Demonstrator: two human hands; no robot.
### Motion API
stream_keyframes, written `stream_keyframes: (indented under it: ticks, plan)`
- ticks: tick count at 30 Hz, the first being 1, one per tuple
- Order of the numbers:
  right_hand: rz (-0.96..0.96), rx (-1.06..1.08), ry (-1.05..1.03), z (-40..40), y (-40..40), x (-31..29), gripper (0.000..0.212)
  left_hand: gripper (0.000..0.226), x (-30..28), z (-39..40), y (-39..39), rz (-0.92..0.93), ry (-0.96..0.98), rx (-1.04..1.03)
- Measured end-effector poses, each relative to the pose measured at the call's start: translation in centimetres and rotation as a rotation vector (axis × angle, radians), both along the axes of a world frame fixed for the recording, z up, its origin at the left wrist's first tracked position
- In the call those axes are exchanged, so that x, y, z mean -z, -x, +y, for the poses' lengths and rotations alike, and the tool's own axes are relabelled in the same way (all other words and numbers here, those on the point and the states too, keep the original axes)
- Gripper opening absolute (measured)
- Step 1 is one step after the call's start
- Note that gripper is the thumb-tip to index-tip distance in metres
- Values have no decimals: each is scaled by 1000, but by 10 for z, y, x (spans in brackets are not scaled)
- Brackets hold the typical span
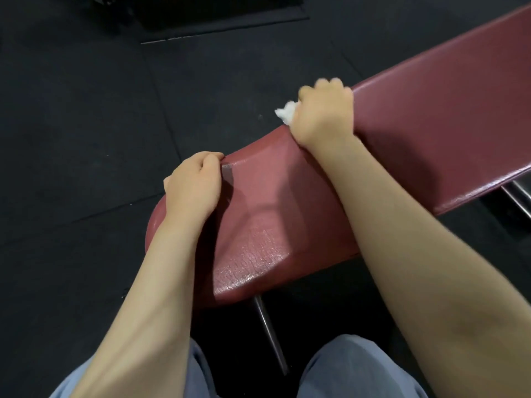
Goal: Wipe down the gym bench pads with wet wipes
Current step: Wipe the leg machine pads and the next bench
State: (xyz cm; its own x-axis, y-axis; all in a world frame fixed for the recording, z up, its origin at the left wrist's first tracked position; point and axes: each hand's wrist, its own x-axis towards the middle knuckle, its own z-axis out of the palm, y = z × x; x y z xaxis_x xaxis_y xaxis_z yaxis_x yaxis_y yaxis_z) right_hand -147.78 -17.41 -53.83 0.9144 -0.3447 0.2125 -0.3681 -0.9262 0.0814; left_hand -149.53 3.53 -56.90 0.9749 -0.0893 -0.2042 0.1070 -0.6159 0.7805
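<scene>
Right hand [324, 113] grips wipe [286, 112] – left hand [194, 185] grips seat pad [258, 225] edge.

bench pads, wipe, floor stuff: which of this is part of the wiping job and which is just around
Part of the job:
seat pad
back pad
white wipe, gripped by the right hand
left hand, resting on the seat pad's edge

Just around:
black floor mats
dark equipment at the top
metal bench frame

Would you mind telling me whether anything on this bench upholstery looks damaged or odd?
Yes. The smaller dark-red vinyl seat pad has a grey, tape-like rectangular patch near its far edge, beside the left hand, and its glossy surface looks finely cracked toward the near end. The right hand grips a crumpled white wet wipe.
</scene>
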Motion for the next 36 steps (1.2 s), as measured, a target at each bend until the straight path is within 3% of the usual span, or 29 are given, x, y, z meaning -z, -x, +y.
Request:
stream_keyframes:
  ticks: [3,6,9,12,15,19,23,28,31,36]
  plan:
    - [-29,-59,-22,-5,-3,8,54,47,3,2,-1,11,37,-4]
    - [-178,-38,-27,-4,84,13,34,46,3,3,-3,16,35,-3]
    - [-187,16,-144,1,181,12,6,42,3,1,-2,15,37,-21]
    - [-179,60,-213,4,221,9,9,41,5,2,-4,12,58,-29]
    - [-232,32,-173,2,181,7,21,42,8,3,-6,6,54,-12]
    - [-227,-34,-12,-8,49,10,40,45,12,5,-7,3,96,-9]
    - [66,44,-58,-16,-24,3,52,44,13,9,-10,21,128,-17]
    - [0,3,23,-24,-1,2,36,45,12,12,-10,36,116,5]
    - [-170,-42,184,-31,29,10,3,44,11,11,-11,41,123,-2]
    - [-172,-32,121,-45,82,10,21,44,12,7,-12,11,86,-29]
